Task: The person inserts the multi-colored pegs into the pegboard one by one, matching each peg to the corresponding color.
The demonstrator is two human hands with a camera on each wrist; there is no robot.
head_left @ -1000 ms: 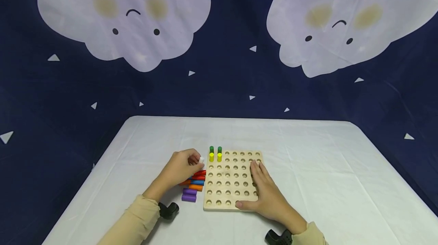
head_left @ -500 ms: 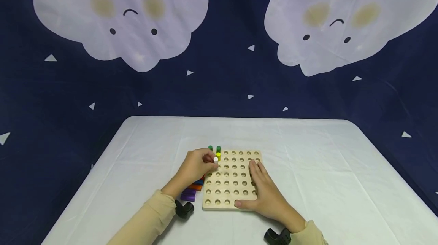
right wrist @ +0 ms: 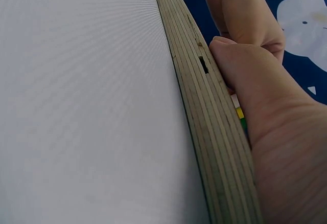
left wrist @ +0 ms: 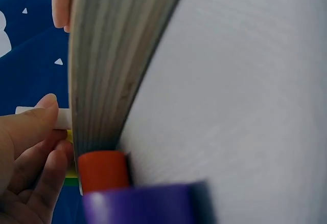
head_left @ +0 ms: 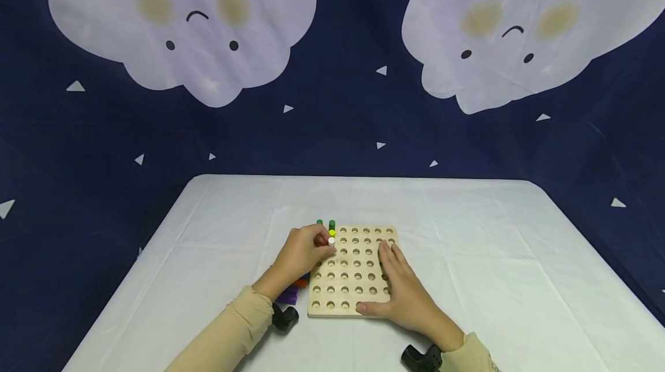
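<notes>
Left hand (head_left: 303, 250) pinches a white peg (head_left: 331, 241) between thumb and fingers, holding it upright with its lower end at the upper face of the wooden pegboard (head_left: 337, 297); its depth in a hole cannot be determined. Right hand (head_left: 407, 300) rests on the pegboard, fingers extended, thumb spread toward the near edge. The pegboard lies between the hands on the white table (head_left: 467, 233). Just beyond the left fingertips, a yellow peg (head_left: 332, 233) and two green pegs (head_left: 332, 225) stand upright. Nearer than the left hand, beside the pegboard, orange (head_left: 300, 283) and purple (head_left: 288, 296) pegs lie partly hidden. Beyond both hands hangs a dark blue backdrop (head_left: 343, 123) with printed clouds.
</notes>
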